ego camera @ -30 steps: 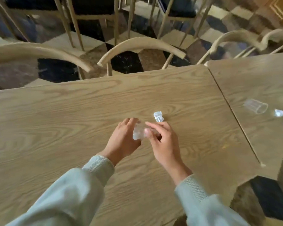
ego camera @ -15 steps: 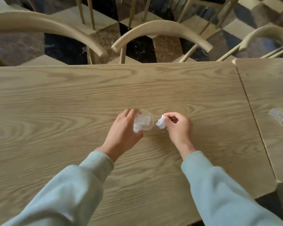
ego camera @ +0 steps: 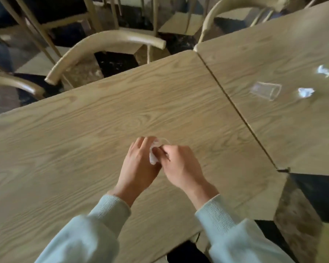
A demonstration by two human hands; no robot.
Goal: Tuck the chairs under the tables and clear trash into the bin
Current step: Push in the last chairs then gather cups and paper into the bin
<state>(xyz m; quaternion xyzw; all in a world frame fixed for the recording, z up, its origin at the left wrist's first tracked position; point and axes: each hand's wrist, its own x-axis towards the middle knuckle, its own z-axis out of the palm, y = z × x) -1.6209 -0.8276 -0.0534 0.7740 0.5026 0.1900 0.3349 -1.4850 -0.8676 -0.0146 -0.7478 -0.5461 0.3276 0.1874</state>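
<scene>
Holding a clear cup [ego camera: 160, 142] stuffed with white paper, the left hand [ego camera: 139, 166] grips it while the right hand [ego camera: 180, 166] pinches the paper [ego camera: 153, 158] (edges blurred); a second cup [ego camera: 266, 90] lies well right of both.

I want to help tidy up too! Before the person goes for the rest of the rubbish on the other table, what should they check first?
1. Paper held safely: ok, it is pinched between the left hand and right hand.
2. Cup in hand gripped: cannot tell, only its rim peeks out behind the fingers.
3. Near table free of loose rubbish: ok, nothing else lies on it.
4. Other table cleared: not ok, a tipped cup and two paper scraps remain.
5. A hand free to grab more: not ok, both are busy.
6. Bin nearby: cannot tell, none is in view.
</scene>
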